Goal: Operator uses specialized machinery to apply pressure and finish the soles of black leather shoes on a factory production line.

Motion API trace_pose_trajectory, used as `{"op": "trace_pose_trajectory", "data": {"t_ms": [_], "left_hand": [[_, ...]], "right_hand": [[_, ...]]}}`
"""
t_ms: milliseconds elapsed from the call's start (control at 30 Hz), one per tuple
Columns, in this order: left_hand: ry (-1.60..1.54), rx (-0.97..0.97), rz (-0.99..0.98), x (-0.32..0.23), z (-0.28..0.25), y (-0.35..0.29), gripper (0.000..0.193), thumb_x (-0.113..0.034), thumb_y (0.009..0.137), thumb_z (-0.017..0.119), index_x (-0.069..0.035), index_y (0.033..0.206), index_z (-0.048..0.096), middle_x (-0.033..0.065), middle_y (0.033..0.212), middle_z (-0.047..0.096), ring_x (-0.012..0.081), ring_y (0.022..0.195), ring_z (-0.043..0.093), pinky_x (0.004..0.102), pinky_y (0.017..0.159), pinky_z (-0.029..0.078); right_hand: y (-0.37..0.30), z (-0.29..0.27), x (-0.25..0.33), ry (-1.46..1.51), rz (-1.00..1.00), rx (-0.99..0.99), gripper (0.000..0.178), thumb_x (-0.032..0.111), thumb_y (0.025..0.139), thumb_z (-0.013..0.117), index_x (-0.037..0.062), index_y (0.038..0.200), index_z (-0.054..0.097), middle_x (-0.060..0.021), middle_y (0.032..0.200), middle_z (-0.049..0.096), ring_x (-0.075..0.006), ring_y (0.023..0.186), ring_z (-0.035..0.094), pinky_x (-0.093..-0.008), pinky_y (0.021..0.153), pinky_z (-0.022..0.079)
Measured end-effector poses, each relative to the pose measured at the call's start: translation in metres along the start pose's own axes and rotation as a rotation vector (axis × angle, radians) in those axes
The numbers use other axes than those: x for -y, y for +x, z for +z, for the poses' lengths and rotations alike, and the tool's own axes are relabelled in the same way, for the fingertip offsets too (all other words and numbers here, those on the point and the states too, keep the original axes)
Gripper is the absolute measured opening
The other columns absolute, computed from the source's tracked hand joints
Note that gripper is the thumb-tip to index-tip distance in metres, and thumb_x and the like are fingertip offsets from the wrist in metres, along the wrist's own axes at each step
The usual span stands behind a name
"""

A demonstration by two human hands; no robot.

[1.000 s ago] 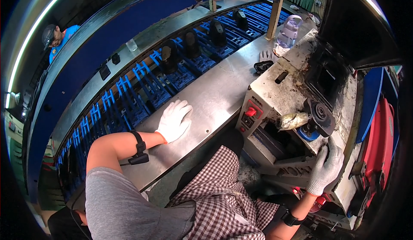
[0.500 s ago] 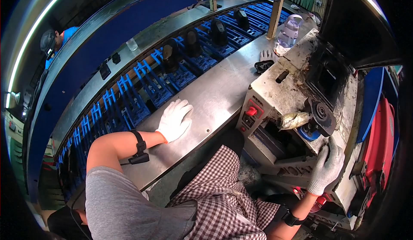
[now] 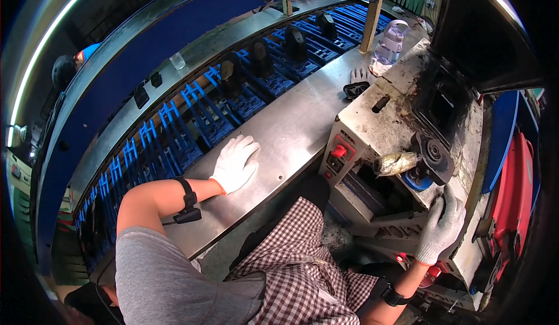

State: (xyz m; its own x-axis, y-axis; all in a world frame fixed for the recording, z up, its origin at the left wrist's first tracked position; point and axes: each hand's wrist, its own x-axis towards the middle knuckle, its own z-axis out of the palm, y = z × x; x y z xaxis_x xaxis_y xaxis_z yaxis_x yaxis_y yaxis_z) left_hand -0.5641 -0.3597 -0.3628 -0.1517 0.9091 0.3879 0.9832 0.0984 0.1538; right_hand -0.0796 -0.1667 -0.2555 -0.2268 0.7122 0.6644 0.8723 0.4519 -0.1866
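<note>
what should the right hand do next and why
Perhaps ease the right hand back a little: it sits close to the black round-ended part on the whitish machine, while the left hand rests on the metal counter.

This is looking like a factory workshop: a metal table [image 3: 300, 121] is lying under the left fingers [image 3: 249, 148], a line of blue bars [image 3: 194, 99] is running just beyond them, and a grimy, blackened machine [image 3: 362, 120] with a red switch [image 3: 342, 151] is standing at the right fingers [image 3: 451, 200].
</note>
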Motion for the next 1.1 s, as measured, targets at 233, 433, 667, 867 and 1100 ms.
{"op": "trace_pose_trajectory", "data": {"t_ms": [233,433,667,867,1100], "left_hand": [[-0.015,-0.039,0.017,-0.007,-0.007,0.004,0.042,-0.017,0.085,0.070,-0.008,0.125,0.063,0.0163,0.131,0.061,0.0404,0.125,0.057,0.0531,0.113,0.043],[-0.051,0.036,-0.016,-0.006,-0.010,0.005,0.046,-0.016,0.085,0.072,-0.007,0.130,0.061,0.0175,0.136,0.060,0.0431,0.133,0.055,0.0562,0.117,0.042],[-0.022,0.036,-0.019,-0.006,-0.008,0.002,0.049,-0.018,0.087,0.071,-0.008,0.134,0.060,0.0176,0.139,0.059,0.0441,0.136,0.053,0.0565,0.119,0.040],[-0.022,0.030,-0.026,-0.006,-0.007,0.001,0.046,-0.019,0.087,0.070,-0.008,0.131,0.061,0.0171,0.137,0.059,0.0428,0.135,0.053,0.0556,0.118,0.040],[-0.021,0.027,-0.024,-0.003,-0.005,0.000,0.046,-0.020,0.087,0.069,-0.009,0.131,0.061,0.0171,0.139,0.058,0.0427,0.136,0.052,0.0555,0.118,0.039]], "right_hand": [[-0.001,0.001,-0.003,0.009,0.005,0.009,0.033,0.008,0.095,0.067,0.0029,0.127,0.072,-0.0162,0.110,0.071,-0.0352,0.102,0.066,-0.0459,0.094,0.050],[-0.001,0.002,-0.002,0.013,0.001,0.006,0.034,0.008,0.095,0.066,0.0037,0.128,0.072,-0.0158,0.110,0.071,-0.0351,0.103,0.066,-0.0459,0.094,0.050],[-0.002,0.000,-0.002,0.014,0.002,-0.009,0.034,0.008,0.095,0.067,0.0042,0.128,0.072,-0.0148,0.110,0.071,-0.0343,0.102,0.066,-0.0452,0.093,0.050],[-0.002,0.001,-0.004,0.020,-0.001,0.006,0.033,0.008,0.096,0.066,0.0033,0.128,0.072,-0.0149,0.109,0.071,-0.0345,0.101,0.066,-0.0449,0.092,0.050],[-0.002,0.002,-0.004,0.009,-0.006,0.002,0.031,0.008,0.097,0.066,0.0032,0.127,0.072,-0.0149,0.109,0.071,-0.0342,0.101,0.066,-0.0449,0.093,0.050]]}}
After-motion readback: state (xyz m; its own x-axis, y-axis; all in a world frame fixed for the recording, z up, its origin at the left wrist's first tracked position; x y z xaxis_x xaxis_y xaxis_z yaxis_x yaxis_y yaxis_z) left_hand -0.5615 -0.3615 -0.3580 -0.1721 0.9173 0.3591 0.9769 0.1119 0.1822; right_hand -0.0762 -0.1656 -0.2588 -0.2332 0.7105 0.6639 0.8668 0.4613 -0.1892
